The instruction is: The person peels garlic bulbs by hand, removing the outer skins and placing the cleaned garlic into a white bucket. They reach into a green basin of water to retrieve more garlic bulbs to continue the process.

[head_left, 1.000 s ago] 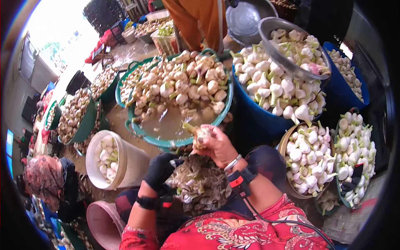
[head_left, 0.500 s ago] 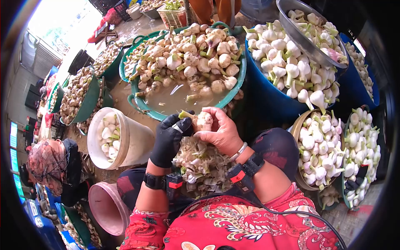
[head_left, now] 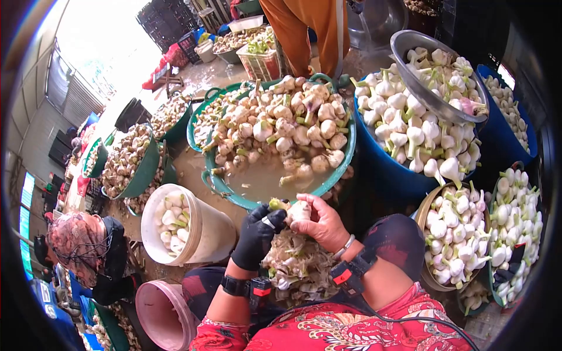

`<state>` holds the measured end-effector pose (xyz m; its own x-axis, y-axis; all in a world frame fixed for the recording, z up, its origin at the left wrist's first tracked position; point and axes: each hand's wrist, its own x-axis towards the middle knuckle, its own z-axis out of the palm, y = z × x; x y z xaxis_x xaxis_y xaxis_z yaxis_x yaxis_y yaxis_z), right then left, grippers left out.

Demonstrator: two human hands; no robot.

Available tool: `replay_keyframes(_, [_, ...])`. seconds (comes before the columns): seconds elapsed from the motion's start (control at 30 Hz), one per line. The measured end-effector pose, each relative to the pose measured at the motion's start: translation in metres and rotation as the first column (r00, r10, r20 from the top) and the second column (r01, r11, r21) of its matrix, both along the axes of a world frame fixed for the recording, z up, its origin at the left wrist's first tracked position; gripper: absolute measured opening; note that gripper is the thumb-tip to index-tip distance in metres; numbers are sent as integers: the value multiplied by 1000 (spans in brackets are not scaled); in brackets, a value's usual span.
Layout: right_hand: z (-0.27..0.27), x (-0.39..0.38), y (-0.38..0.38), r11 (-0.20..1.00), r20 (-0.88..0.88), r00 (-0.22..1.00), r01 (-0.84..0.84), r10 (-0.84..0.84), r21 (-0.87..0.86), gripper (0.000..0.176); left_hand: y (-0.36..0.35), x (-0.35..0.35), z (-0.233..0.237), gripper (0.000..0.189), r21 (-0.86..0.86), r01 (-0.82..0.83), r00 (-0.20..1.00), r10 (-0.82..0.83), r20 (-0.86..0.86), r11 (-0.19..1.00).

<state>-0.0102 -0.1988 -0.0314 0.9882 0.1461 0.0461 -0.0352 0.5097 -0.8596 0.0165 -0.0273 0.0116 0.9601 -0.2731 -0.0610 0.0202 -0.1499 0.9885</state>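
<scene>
A garlic bulb (head_left: pixel 298 212) with a short green stem is held between my two hands. My left hand (head_left: pixel 256 234), in a black glove with a pale band on one finger, is closed at the stem side. My bare right hand (head_left: pixel 326 227) grips the bulb from the other side, thumb and fingers around it. Beneath my hands lies a heap of garlic peelings (head_left: pixel 300 263). Just beyond them stands a green tub (head_left: pixel 353 143) of unpeeled garlic in murky water. Whether a small tool sits in my gloved fingers is hidden.
At right, a blue barrel (head_left: pixel 374 149) of white garlic carries a tilted metal basin (head_left: pixel 404 76). More baskets of garlic stand below it. At left are a white bucket (head_left: pixel 213 231) with peeled bulbs and a pink bucket (head_left: pixel 167 316). Other people are nearby.
The camera has tilted upward, so the scene sits lower and more of a person in orange trousers shows. The bulb, still in both hands, looks whiter, with less brown skin.
</scene>
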Motion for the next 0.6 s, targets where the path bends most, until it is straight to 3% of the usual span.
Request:
replay_keyframes(0.03, [0,-1,0,1000,11,1000,19,-19,-24,62,0,0,-1,22,-275,-80,949,-11,-315,958])
replay_keyframes(0.07, [1,-2,0,999,22,999,26,-25,-24,62,2,0,-6,22,-266,-51,950,-36,-311,963])
replay_keyframes(0.13, [2,-6,-2,998,-70,997,-43,46,50,61,3,-1,-11,22,-237,-38,966,-25,-259,971])
replay_keyframes(0.17, [-4,-5,1,1000,-17,1000,-22,22,3,60,3,-2,-14,20,-168,-28,986,-1,-168,985])
replay_keyframes(0.27, [-8,-4,1,993,-94,994,-47,57,111,60,1,-4,-15,21,-252,-27,987,-15,-160,967])
replay_keyframes(0.33, [-2,-5,0,997,-85,996,-10,17,74,59,1,-9,-8,18,-172,-30,990,5,-142,985])
replay_keyframes(0.4, [-6,-4,-1,998,-63,998,-26,30,58,58,-1,-9,7,16,91,126,978,-140,157,988])
replay_keyframes(0.43, [-8,-5,0,995,-50,997,-53,57,83,56,5,-6,-1,23,85,158,979,-167,118,984])
replay_keyframes(0.47, [-10,-5,0,998,-39,998,-49,51,42,54,-3,-8,3,21,-94,63,991,-74,-111,994])
replay_keyframes(0.57, [-8,-8,-1,982,-202,975,-50,87,183,49,2,-6,-10,18,-290,4,942,-100,-319,957])
replay_keyframes(0.6, [-11,-7,-2,974,-224,967,-75,123,212,48,0,-8,-9,20,-282,18,947,-107,-303,959])
